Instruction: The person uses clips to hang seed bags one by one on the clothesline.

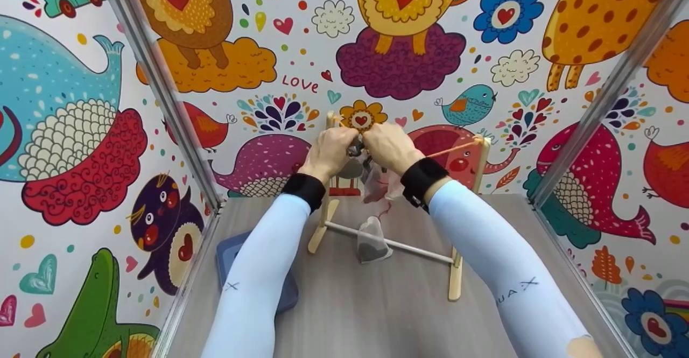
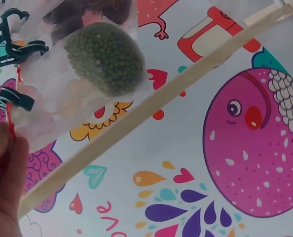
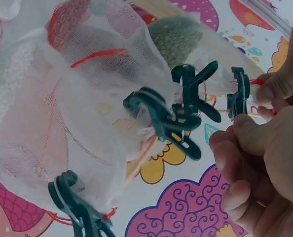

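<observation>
At the wooden stand's left end, both hands work close together by the orange cord. My left hand (image 1: pixel 334 151) pinches the red drawstring (image 2: pixel 11 127) of a white mesh bag holding green beans (image 2: pixel 107 59). Thumb and fingers of my right hand (image 3: pixel 265 168) pinch a dark green plastic clip (image 3: pixel 239 93) beside that drawstring. More green clips (image 3: pixel 164 121) hold other mesh bags (image 3: pixel 99 98) on the cord, one with white grains (image 3: pixel 11 84) and one with reddish grains (image 3: pixel 67 22). In the head view the hands hide most of the clips.
The wooden stand has a right post (image 1: pixel 482 169) and a white lower bar (image 1: pixel 409 249). A mesh bag (image 1: pixel 373 242) with dark contents is low by this bar, its red string running upward. Under the left forearm lies a blue tray (image 1: pixel 288 293). Patterned walls and metal posts (image 1: pixel 161 89) enclose the table (image 1: pixel 377 304).
</observation>
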The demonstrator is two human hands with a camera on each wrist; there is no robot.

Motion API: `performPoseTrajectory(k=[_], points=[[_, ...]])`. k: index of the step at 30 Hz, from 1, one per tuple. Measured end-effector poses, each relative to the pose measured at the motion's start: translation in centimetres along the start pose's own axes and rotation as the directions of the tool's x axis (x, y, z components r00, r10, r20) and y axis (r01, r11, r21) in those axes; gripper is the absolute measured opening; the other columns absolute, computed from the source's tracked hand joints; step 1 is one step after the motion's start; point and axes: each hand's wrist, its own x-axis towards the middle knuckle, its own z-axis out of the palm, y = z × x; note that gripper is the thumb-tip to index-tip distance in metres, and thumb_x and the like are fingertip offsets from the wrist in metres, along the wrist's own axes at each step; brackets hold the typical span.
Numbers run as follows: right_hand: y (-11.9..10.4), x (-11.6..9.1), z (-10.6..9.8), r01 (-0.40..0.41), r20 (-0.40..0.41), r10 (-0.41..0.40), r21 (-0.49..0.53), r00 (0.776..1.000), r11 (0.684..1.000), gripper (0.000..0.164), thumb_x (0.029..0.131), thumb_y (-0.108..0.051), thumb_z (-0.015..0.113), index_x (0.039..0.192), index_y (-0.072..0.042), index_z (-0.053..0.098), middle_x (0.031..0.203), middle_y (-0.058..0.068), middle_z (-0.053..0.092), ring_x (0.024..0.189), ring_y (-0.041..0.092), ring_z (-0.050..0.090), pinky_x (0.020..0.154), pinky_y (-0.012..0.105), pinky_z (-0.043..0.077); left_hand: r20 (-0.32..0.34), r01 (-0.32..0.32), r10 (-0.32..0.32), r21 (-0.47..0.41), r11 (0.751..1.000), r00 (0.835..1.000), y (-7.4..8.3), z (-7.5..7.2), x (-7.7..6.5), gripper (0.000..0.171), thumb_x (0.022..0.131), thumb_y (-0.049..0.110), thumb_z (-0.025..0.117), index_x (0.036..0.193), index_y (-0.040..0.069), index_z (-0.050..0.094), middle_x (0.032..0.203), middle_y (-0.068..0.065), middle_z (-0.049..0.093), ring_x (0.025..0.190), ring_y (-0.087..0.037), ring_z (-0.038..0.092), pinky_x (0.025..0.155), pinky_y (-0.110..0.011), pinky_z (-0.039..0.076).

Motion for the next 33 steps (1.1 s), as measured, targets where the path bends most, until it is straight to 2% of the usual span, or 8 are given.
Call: performPoseTrajectory(k=[7, 11, 16, 19, 23, 27, 30, 33], points=[[0.0, -0.6, 1.0, -0.037, 0.019, 0.036, 0.082, 0.999, 0.996, 0.014, 0.103, -0.017, 0.077, 0.102, -0.003, 0.078, 0.091, 0.019, 0.081, 0.08, 0.04, 0.078, 0.075, 0.054, 0.069, -0.016, 0.083, -0.085, -0.096, 0.992, 0.996, -0.2, 0.2, -0.6, 0.015, 0.094, -0.014, 0.069, 0.092, 0.001, 0.072, 0.09, -0.017, 0.081, 0.085, -0.037, 0.08, 0.079, -0.048, 0.067], [-0.3, -2.0, 2.2, -0.039, -0.125, 0.049, 0.081, 0.991, 0.996, 0.022, 0.103, -0.025, 0.078, 0.112, -0.004, 0.074, 0.091, 0.016, 0.078, 0.072, 0.038, 0.075, 0.067, 0.052, 0.067, -0.001, 0.09, -0.091, -0.131, 0.987, 0.996, -0.3, 0.2, -1.2, 0.011, 0.098, -0.01, 0.068, 0.095, 0.001, 0.072, 0.094, -0.017, 0.081, 0.09, -0.038, 0.082, 0.083, -0.048, 0.068], [-0.6, -4.9, 4.6, 0.069, -0.447, -0.042, 0.044, 0.894, 0.997, 0.017, 0.1, -0.022, 0.08, 0.099, -0.007, 0.072, 0.074, 0.008, 0.069, 0.056, 0.027, 0.065, 0.051, 0.042, 0.057, 0.034, 0.101, -0.096, -0.158, 0.982, 0.995, -1.0, -0.5, -2.8, 0.007, 0.103, -0.002, 0.068, 0.105, 0.001, 0.074, 0.103, -0.019, 0.081, 0.096, -0.037, 0.081, 0.089, -0.046, 0.069], [-0.6, -7.0, 6.5, 0.144, -0.546, -0.106, 0.027, 0.831, 0.989, 0.017, 0.094, -0.02, 0.084, 0.091, -0.011, 0.07, 0.07, 0.002, 0.067, 0.056, 0.019, 0.062, 0.048, 0.035, 0.054, -0.008, 0.124, -0.127, -0.162, 0.979, 0.992, -2.5, -1.2, -4.7, 0.008, 0.104, 0.003, 0.068, 0.108, 0.001, 0.074, 0.106, -0.019, 0.081, 0.096, -0.037, 0.08, 0.091, -0.047, 0.068], [-0.3, -10.3, 9.7, 0.147, -0.545, -0.101, 0.042, 0.832, 0.988, 0.02, 0.09, -0.02, 0.086, 0.091, -0.012, 0.068, 0.074, 0.0, 0.068, 0.063, 0.018, 0.064, 0.052, 0.033, 0.055, -0.114, 0.214, -0.228, -0.129, 0.968, 0.967, -5.8, -1.7, -9.2, 0.009, 0.1, 0.005, 0.069, 0.106, 0.001, 0.075, 0.101, -0.019, 0.081, 0.091, -0.038, 0.078, 0.086, -0.05, 0.067], [-0.2, -13.9, 13.3, 0.041, -0.436, 0.037, 0.169, 0.899, 0.985, 0.022, 0.091, -0.023, 0.087, 0.103, -0.01, 0.074, 0.093, 0.006, 0.075, 0.085, 0.027, 0.073, 0.066, 0.045, 0.065, -0.185, 0.353, -0.353, -0.038, 0.935, 0.917, -9.6, -0.5, -15.9, 0.009, 0.095, 0.003, 0.073, 0.103, -0.002, 0.074, 0.095, -0.021, 0.077, 0.084, -0.042, 0.075, 0.078, -0.056, 0.064], [-0.3, -16.5, 15.9, -0.103, -0.273, 0.184, 0.285, 0.944, 0.953, 0.032, 0.094, -0.028, 0.086, 0.118, -0.008, 0.077, 0.112, 0.012, 0.077, 0.108, 0.036, 0.075, 0.081, 0.057, 0.068, -0.143, 0.477, -0.47, 0.021, 0.878, 0.871, -11.5, 1.1, -21.7, 0.007, 0.094, 0.0, 0.071, 0.099, -0.005, 0.073, 0.094, -0.027, 0.074, 0.085, -0.05, 0.073, 0.078, -0.063, 0.061], [-0.3, -18.5, 18.3, -0.247, -0.098, 0.295, 0.339, 0.95, 0.908, 0.043, 0.095, -0.031, 0.084, 0.127, -0.005, 0.074, 0.123, 0.017, 0.076, 0.12, 0.042, 0.072, 0.089, 0.064, 0.066, -0.018, 0.591, -0.592, 0.068, 0.803, 0.806, -12.1, 2.7, -27.0, 0.007, 0.092, -0.003, 0.068, 0.092, -0.008, 0.071, 0.093, -0.033, 0.073, 0.087, -0.056, 0.073, 0.079, -0.069, 0.06]])
